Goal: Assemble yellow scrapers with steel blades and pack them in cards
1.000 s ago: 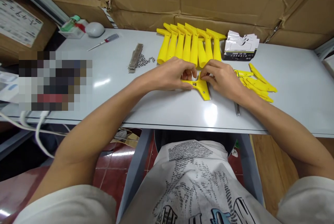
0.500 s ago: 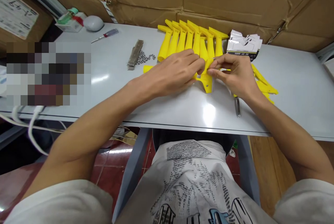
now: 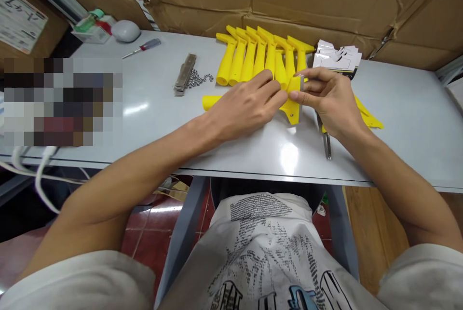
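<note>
The left hand (image 3: 249, 102) and right hand (image 3: 334, 102) grasp one yellow scraper (image 3: 292, 109) between the worktop's (image 3: 231, 158) front and back edges; at least seven similar scrapers (image 3: 259, 58) stand along the back edge.

On the white rectangular paper label (image 3: 22, 17) of the brown cardboard box (image 3: 53, 25), we read a handwritten "47"; adjoining marks are unclear. We cannot read the print on the white fabric shirt (image 3: 265, 247) or white-and-black paper cards (image 3: 336, 61).
</note>
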Motion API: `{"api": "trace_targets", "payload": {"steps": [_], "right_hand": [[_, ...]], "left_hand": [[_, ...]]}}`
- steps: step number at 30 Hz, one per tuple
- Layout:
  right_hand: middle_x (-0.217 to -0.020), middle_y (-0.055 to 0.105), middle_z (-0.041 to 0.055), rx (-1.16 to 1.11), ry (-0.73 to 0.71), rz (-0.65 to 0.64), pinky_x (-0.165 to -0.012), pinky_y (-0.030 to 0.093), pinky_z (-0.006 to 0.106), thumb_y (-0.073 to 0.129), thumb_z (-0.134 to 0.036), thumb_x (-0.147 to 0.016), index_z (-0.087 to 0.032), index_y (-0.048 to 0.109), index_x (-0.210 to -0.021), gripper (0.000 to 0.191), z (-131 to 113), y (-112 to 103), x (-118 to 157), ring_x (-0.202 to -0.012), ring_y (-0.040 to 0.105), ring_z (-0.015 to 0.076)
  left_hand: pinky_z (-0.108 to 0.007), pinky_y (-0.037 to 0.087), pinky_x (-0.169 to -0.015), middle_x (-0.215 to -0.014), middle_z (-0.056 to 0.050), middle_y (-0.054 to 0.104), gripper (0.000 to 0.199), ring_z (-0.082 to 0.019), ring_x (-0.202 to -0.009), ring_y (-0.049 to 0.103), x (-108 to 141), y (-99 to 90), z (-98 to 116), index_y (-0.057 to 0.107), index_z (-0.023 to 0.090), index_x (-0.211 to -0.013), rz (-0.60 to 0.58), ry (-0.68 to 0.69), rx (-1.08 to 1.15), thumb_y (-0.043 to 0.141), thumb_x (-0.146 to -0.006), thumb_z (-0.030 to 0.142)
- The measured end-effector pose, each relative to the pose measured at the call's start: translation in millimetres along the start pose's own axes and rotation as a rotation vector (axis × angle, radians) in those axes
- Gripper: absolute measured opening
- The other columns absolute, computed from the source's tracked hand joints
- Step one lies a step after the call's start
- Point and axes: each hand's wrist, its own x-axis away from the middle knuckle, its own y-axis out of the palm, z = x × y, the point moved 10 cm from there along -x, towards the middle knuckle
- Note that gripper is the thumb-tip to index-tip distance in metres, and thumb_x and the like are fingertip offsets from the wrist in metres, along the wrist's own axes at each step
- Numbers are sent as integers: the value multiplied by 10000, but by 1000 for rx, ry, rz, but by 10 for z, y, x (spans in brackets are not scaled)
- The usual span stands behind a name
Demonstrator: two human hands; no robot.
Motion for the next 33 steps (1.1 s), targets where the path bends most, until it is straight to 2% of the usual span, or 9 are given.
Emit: {"api": "trace_targets", "payload": {"steps": [4,8,16,19,23,26,28,30,33], "right_hand": [[-921,792,26,-16,10,-56,-947,734,442,1171,-608,-671,-248,814,-964,585,-36,9,-11,-908,780,222],[-944,818,20,-18,-32,-34,-925,744,445,1179,-601,-663,-277,837,-981,568,-118,-7,14,-911,791,226],[-1018,834,36,13,-168,-18,-938,740,461,1081,-711,-790,-276,839,-1018,547,-163,-20,5,-932,784,222],[-1001,823,36,97,-221,-32,-852,715,421,1081,-657,-805,-265,843,-1030,511,-178,-14,24,-868,766,203],[-1018,839,39,298,-375,-58,-810,693,397,955,-467,-961,-227,851,-1071,283,-305,82,124,-826,766,188],[-1017,852,37,481,-704,-81,-807,683,374,814,-249,-1049,-215,820,-1116,76,-563,236,343,-838,777,175],[-1086,861,42,624,-942,-96,-782,666,335,739,-180,-1090,-215,781,-1158,87,-679,373,554,-895,799,166],[-1151,860,47,801,-1097,-105,-746,631,305,671,-165,-1134,-218,740,-1178,97,-692,519,725,-942,803,161],[-1146,850,47,1051,-1269,-129,-724,592,292,611,-112,-1154,-214,686,-1092,141,-653,744,928,-897,740,146]], "left_hand": [[-466,670,-893,-1128,-125,780,293,-344,-1212,754,10,-4,1,722,208,-1154,83,25,-8,444,-1179,118],[-494,667,-1021,-1170,-123,800,184,-337,-1213,764,17,-40,-62,713,211,-1156,103,-5,97,554,-1146,119],[-425,646,-995,-1198,-108,844,170,-284,-1122,823,21,-101,-70,721,203,-1208,220,-82,194,614,-1096,134],[-378,608,-905,-1158,-79,871,148,-248,-1032,814,-24,-144,-179,768,215,-1177,126,-84,335,648,-1140,294],[-327,509,-738,-808,8,826,492,-144,-712,650,86,-300,-808,822,250,-949,-90,-220,463,661,-1135,676],[-358,435,-768,-733,45,775,629,-127,-707,563,377,-364,-1619,842,269,-860,-171,-466,263,676,-1033,851],[-390,395,-789,-687,60,761,702,-145,-729,550,557,-213,-1973,874,298,-864,-276,-534,248,722,-888,983],[-401,375,-830,-710,93,789,643,-147,-758,515,671,-7,-2151,881,326,-859,-348,-565,298,841,-796,965],[-423,288,-794,-669,129,739,479,-163,-793,442,711,199,-2210,866,362,-847,-378,-575,286,909,-847,839]]}}
